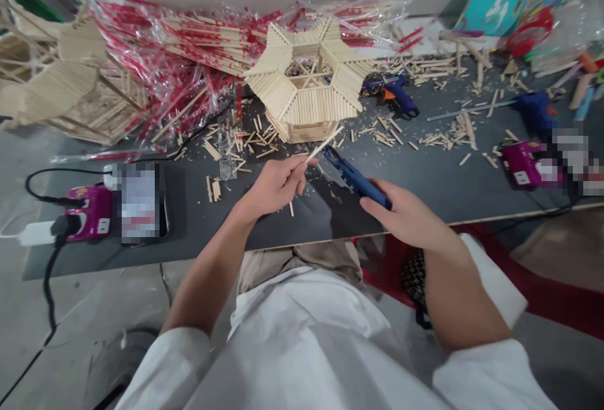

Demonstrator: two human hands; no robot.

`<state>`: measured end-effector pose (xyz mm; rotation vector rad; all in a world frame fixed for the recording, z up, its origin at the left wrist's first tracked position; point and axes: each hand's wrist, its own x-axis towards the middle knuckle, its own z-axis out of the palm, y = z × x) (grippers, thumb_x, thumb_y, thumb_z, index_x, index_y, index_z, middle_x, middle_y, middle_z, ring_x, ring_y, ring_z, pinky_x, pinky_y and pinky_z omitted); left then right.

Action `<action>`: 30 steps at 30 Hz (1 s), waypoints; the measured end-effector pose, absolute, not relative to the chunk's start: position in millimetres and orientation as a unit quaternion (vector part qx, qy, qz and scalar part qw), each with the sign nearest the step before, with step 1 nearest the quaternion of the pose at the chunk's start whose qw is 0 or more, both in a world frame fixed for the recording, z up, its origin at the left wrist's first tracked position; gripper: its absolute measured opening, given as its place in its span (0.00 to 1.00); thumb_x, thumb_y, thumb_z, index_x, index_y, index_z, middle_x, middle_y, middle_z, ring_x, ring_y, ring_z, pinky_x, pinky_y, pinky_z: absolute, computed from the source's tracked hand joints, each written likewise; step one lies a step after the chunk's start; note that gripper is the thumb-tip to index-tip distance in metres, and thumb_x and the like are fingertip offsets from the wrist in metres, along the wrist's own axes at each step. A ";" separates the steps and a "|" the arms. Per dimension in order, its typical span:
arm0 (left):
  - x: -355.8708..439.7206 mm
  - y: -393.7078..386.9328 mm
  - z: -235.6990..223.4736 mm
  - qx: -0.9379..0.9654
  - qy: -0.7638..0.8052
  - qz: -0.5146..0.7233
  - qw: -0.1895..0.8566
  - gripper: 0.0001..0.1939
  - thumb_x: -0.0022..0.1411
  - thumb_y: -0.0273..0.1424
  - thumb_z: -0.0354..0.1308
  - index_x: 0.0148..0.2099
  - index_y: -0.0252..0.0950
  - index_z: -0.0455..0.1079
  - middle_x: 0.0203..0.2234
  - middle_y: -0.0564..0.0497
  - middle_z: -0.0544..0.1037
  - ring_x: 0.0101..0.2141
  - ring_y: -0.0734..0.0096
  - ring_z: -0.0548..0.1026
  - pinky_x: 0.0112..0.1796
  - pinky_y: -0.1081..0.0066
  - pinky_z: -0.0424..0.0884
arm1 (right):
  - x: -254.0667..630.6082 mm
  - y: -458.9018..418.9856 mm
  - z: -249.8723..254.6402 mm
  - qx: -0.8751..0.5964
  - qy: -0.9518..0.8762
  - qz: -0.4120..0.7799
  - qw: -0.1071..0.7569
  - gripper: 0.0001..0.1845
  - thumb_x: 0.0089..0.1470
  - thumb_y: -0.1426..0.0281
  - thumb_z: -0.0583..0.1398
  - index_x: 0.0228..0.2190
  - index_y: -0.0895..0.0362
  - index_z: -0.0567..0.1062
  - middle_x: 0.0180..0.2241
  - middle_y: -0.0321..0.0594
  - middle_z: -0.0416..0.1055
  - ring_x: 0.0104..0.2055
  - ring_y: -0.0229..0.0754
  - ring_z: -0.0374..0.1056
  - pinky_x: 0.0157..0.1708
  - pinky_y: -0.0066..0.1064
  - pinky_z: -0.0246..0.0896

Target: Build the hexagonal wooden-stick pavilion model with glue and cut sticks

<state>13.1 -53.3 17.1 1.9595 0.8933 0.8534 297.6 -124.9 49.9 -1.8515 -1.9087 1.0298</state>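
Note:
My left hand [279, 185] is closed in a pinch on a thin wooden stick [325, 145], which points up and to the right. My right hand [401, 212] is wrapped around blue-handled pliers [356, 178]; their dark jaws lie just right of the stick, apart from it as far as I can see. Beyond both hands stands a star-shaped structure of wooden sticks [317, 105] with an opening in its middle. Short cut stick pieces [257, 136] lie scattered around its base.
Plastic-wrapped red-and-wood chopsticks [202, 39] are heaped behind. A larger stick structure [70, 89] stands left. Blue glue guns [399, 94] lie right. A phone [163, 202] and purple power socket [92, 212] with cables sit front left; another purple socket [523, 165] is right.

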 end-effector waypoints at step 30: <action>9.0 -53.2 23.7 0.810 0.342 0.261 0.399 0.20 0.80 0.36 0.45 0.35 0.36 0.69 0.21 0.55 0.77 0.22 0.77 0.74 0.31 0.76 0.66 | 259.2 -140.2 55.2 -0.583 -0.669 0.408 0.214 0.22 0.68 0.60 0.57 0.59 0.51 0.73 0.55 0.45 0.77 0.55 0.54 0.74 0.58 0.47 0.69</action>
